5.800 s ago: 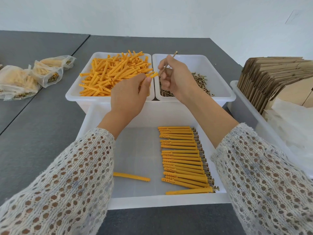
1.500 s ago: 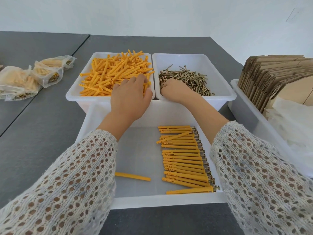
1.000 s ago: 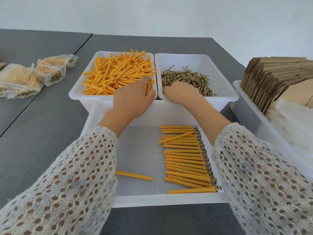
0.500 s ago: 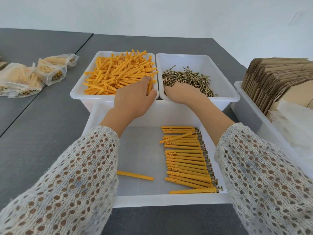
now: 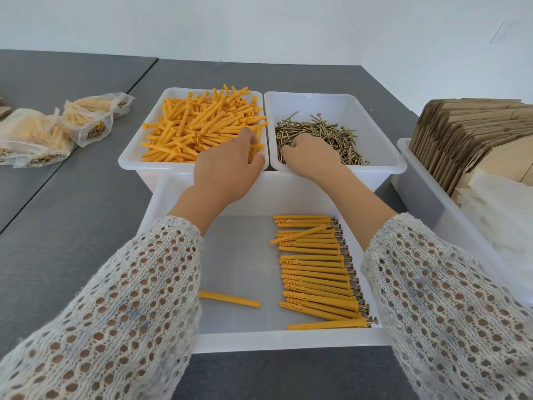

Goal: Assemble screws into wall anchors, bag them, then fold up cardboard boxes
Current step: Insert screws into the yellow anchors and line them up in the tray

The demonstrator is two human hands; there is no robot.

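Orange wall anchors [image 5: 196,125] fill the back left white bin [image 5: 127,166]. Brass screws [image 5: 326,134] lie heaped in the back right bin [image 5: 398,166]. My left hand [image 5: 227,168] reaches over the anchor bin's near right corner, its fingers curled round an anchor that stands between them. My right hand [image 5: 311,155] rests in the screw pile with its fingers curled down onto screws and its fingertips mostly hidden. In the front bin [image 5: 288,339] a row of assembled anchors [image 5: 314,272] lies with screw heads to the right. One loose anchor [image 5: 229,298] lies to their left.
Filled clear bags [image 5: 86,122] lie on the grey table at the far left. At the right, a long white bin [image 5: 418,180] holds flat cardboard boxes [image 5: 473,134] on edge and a stack of empty clear bags [image 5: 501,215].
Since 5.8 s ago both hands have come down from holding an anchor and screw into the bins, and one more anchor lies slanted on the row. Over the last second they barely moved.
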